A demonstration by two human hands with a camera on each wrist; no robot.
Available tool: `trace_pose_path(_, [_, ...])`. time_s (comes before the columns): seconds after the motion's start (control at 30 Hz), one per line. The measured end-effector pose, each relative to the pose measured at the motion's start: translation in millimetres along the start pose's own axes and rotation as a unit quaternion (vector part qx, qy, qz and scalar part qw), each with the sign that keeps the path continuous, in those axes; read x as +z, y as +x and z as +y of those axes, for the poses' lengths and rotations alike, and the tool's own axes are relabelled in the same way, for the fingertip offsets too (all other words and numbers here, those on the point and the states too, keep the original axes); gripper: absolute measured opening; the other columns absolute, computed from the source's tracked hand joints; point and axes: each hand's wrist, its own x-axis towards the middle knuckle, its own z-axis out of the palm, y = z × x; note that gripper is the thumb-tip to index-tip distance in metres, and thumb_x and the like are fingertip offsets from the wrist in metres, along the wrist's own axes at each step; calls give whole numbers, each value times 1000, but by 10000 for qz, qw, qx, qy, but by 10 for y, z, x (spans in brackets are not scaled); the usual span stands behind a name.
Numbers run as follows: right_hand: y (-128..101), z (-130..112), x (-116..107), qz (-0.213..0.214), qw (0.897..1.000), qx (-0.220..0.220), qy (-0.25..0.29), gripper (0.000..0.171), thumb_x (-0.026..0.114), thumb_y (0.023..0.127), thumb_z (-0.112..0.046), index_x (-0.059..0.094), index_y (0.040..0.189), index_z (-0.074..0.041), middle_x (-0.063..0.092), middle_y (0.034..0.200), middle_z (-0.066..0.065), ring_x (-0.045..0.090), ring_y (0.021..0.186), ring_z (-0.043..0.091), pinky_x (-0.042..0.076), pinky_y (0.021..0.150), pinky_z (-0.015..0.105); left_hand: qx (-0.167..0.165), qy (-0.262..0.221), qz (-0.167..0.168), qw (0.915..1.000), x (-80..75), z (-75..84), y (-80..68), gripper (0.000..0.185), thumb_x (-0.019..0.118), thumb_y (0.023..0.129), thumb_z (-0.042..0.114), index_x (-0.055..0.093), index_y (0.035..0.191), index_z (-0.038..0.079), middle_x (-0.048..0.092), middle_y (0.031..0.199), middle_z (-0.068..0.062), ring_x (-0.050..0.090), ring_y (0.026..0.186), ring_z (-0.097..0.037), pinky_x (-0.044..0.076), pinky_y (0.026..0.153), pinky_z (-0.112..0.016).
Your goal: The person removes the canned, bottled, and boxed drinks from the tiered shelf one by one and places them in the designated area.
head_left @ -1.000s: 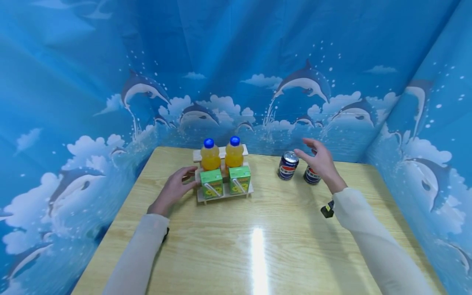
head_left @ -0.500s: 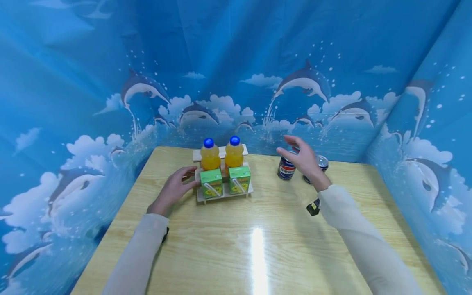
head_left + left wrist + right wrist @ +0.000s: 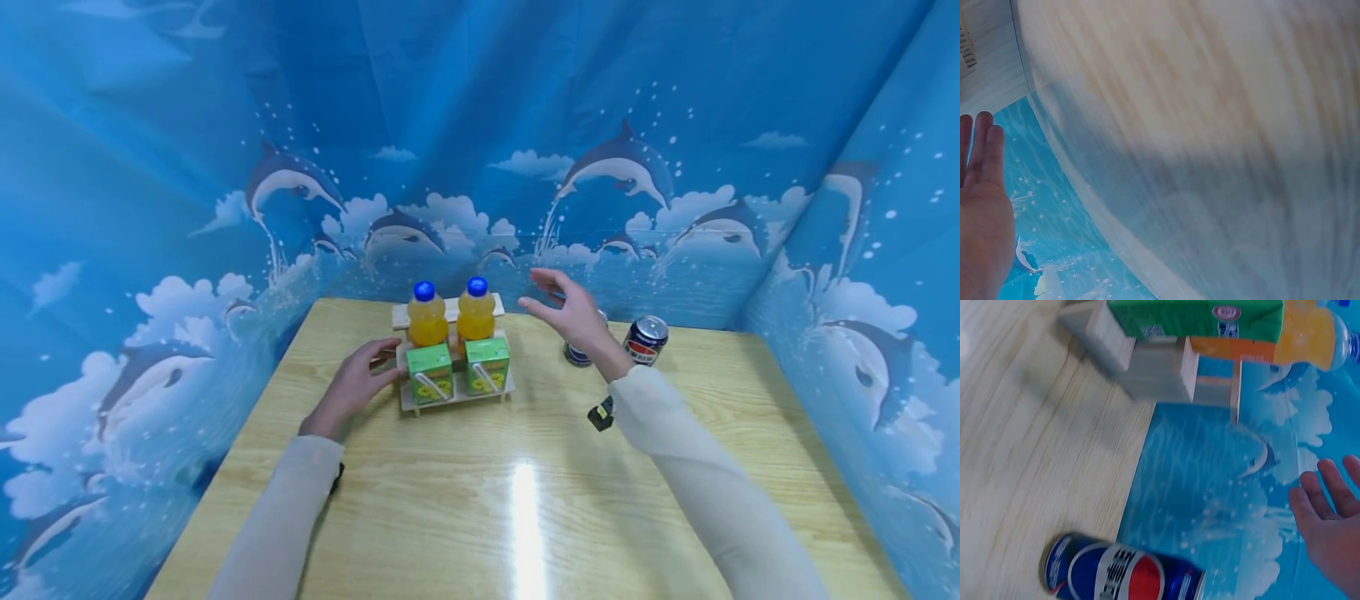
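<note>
On the bench (image 3: 525, 500), the left hand (image 3: 352, 385) rests relaxed fingers against the wooden rack (image 3: 457, 392), apparently steadying it; the right hand (image 3: 573, 315) hovers, fingers spread and released, between the rack's bottles (image 3: 477, 310) and two upright cans (image 3: 645, 340).

Bright, even overhead light. Hard white glare streak on the table (image 3: 525, 517) near centre, head view. Soft shadows beneath both sleeves. Head view sharp at centre, backdrop bowed toward the edges. Left wrist view heavily motion-blurred, wood grain smeared. Right wrist view softly blurred; cola can (image 3: 1124, 573) slightly smeared.
</note>
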Motion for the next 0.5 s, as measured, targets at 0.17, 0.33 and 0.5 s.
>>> trace_pose_path(0.17, [46,-71,165,-209,9996,-164,96,67,73,106,-42,47,165,-21,49,168,11,46,157,33,37,133,55,-45,-22,-19,10000,5,3,-1,60,74,107,23,52,161,11,54,162,-15,56,145,-39,48,125,-58])
trace_pose_path(0.33, [101,-105,335,-418,9987,-201,212,71,75,104,-44,46,165,-20,49,168,12,46,157,37,37,134,54,-51,-56,-51,10000,6,-3,4,59,74,107,22,52,161,12,54,163,-14,56,146,-38,48,125,-58])
trace_pose_path(0.5, [131,-117,485,-498,9984,-183,217,71,78,103,-41,47,164,-21,53,164,10,49,153,35,41,132,53,-42,-38,-32,10000,7,-8,8,60,74,107,23,51,161,11,54,163,-15,56,146,-39,48,125,-59])
